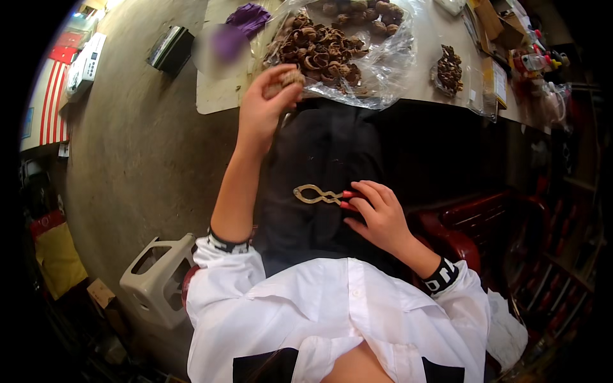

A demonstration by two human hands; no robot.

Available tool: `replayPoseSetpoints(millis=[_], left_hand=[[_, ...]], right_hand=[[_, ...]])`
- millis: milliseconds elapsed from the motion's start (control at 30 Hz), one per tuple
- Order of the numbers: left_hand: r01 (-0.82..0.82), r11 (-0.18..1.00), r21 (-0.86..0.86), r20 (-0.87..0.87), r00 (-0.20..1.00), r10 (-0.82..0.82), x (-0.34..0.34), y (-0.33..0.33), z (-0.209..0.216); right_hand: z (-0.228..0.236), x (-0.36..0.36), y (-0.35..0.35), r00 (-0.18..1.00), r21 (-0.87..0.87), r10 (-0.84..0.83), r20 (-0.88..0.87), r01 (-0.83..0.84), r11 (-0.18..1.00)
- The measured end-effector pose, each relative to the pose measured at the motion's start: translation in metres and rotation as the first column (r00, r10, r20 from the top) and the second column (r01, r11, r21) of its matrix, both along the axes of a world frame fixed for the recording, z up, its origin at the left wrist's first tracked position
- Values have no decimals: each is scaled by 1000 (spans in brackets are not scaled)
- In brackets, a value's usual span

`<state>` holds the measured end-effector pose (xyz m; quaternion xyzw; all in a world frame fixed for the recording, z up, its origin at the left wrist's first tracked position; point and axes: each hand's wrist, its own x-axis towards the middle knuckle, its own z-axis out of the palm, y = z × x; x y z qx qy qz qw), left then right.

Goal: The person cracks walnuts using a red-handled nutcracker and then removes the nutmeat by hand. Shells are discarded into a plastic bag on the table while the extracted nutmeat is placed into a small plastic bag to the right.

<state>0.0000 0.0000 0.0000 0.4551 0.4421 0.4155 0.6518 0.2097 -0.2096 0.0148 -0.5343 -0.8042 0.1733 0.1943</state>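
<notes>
Between the thumb and fingers of my left hand (pixel 267 108) is a walnut (pixel 292 78), held up by the table's near edge. My right hand (pixel 381 217) is lower, over my dark-clad lap, with its fingers around the red handles of a metal nutcracker (pixel 313 194). The nutcracker's looped jaws point left, and nothing shows between them. Just beyond my left hand, a heap of broken walnut shells (pixel 319 54) lies on a clear plastic sheet or bag (pixel 389 73). Several whole walnuts (pixel 377 14) sit behind the shells.
The pale table (pixel 217 96) also bears a crumpled purple item (pixel 249 19) and, right of the heap, a clear container of brown pieces (pixel 449 71). A cream plastic stool (pixel 156 274) stands at my left. A dark red chair (pixel 491 223) is at my right.
</notes>
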Motion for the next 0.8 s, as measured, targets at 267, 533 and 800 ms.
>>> replayPoseSetpoints(millis=[267, 533, 800], left_hand=[[21, 978, -206, 382, 922, 61, -39, -73, 12], [46, 995, -93, 394, 919, -6, -20, -72, 22], [191, 970, -153, 517, 852, -86, 29, -52, 28]], right_hand=[[6, -20, 1, 1000, -132, -14, 25, 17, 991], [46, 1, 14, 381, -864, -780, -496, -308, 399], [58, 26, 71, 299, -721, -677, -672, -474, 506]])
